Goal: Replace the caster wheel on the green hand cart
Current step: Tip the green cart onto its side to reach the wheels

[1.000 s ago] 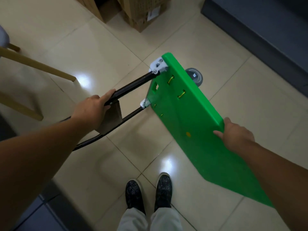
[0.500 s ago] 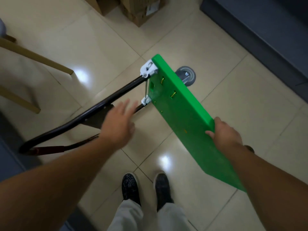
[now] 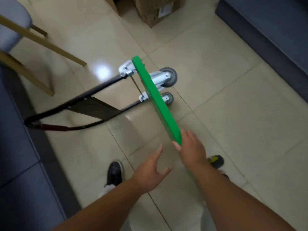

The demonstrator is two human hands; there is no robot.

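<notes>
Standing up on edge over the pale tiled floor [image 3: 225,105], the green hand cart [image 3: 156,100] is seen almost edge-on, so its deck reads as a narrow green strip running from the middle of the view down toward the person. Its black tubular handle [image 3: 75,104] stretches out to the left, low over the tiles, joined to the deck's far end by silver hinge brackets [image 3: 125,69]. On the deck's other face, 2 grey caster wheels jut to the right in silver forks: the far wheel [image 3: 169,77] and the near wheel [image 3: 167,98].

The right hand [image 3: 191,150] grasps the deck's near end, thumb on the left face and fingers over the right. The left hand [image 3: 150,170] hangs just left of it with fingers spread, holding nothing.

Both flat faces of the deck are hidden at this angle, and whether its lower edge touches the floor cannot be told. A dark wheel with a yellow patch [image 3: 215,160] shows beside the right forearm, partly covered by it and blurred. 1 black shoe [image 3: 115,172] is visible. A wooden chair [image 3: 41,40], a cardboard box [image 3: 156,10] and dark furniture [image 3: 266,30] are cut off by the frame edges.
</notes>
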